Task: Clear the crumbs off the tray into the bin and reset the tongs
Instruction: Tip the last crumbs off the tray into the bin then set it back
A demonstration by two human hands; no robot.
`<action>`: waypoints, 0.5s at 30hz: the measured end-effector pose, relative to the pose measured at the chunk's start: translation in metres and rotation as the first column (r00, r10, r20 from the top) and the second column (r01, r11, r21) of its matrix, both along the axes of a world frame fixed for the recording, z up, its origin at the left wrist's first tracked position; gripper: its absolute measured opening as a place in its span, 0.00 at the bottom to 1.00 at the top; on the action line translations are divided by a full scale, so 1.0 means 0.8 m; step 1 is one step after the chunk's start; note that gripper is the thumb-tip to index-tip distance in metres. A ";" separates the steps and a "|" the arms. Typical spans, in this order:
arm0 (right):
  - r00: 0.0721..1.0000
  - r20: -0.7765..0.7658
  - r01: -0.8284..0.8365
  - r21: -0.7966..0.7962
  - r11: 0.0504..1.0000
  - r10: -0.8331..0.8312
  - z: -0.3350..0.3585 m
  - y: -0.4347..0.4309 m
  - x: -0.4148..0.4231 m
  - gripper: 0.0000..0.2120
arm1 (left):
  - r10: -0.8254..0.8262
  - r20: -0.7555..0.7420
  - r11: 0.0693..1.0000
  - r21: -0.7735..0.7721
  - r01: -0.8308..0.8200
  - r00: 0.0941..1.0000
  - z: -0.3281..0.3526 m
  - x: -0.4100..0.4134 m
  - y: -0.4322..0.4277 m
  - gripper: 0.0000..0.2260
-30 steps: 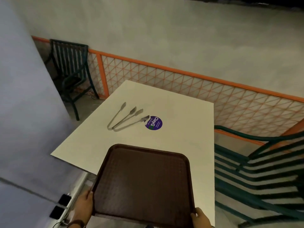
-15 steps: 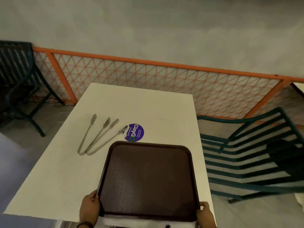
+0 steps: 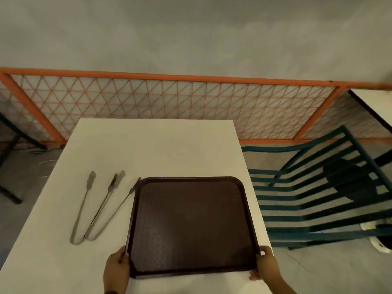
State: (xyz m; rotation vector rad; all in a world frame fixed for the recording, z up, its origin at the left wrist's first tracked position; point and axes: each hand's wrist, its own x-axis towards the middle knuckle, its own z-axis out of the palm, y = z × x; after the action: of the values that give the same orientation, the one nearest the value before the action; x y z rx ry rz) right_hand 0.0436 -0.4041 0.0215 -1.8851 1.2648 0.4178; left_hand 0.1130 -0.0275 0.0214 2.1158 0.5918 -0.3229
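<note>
A dark brown tray (image 3: 192,221) lies over the right half of the white table (image 3: 154,149). My left hand (image 3: 116,267) grips its near left corner and my right hand (image 3: 266,264) grips its near right corner. Its surface looks bare apart from a tiny pale speck. Two pairs of metal tongs (image 3: 95,209) lie side by side on the table just left of the tray, tips pointing away from me. The far tip of the right pair touches or slips under the tray's far left corner. No bin is in view.
A green slatted chair (image 3: 314,198) stands close to the table's right side. An orange lattice railing (image 3: 169,107) runs behind the table. Another table's corner (image 3: 375,105) shows at the far right. A dark chair leg (image 3: 8,194) stands at the left.
The tray has moved forward onto the table, now covering the purple sticker. My view has swung right and squared up with the table; both hands still hold the tray.
</note>
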 end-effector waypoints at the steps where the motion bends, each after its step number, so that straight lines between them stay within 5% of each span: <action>1: 1.000 0.001 0.002 -0.004 1.000 -0.002 -0.001 -0.003 0.013 0.08 | 0.014 -0.001 1.000 0.002 -0.014 1.000 0.000 0.012 -0.005 0.14; 15: 0.995 0.040 0.087 0.002 0.996 -0.087 -0.023 -0.045 0.202 0.16 | 0.241 0.068 0.969 -0.075 -0.235 0.968 -0.024 0.193 -0.055 0.13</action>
State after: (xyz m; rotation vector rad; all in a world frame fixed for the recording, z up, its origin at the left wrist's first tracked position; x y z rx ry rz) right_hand 0.2052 -0.4400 0.0033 -1.8222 1.3152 0.3326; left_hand 0.2673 -0.0715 0.0022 1.9592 0.7710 -0.1241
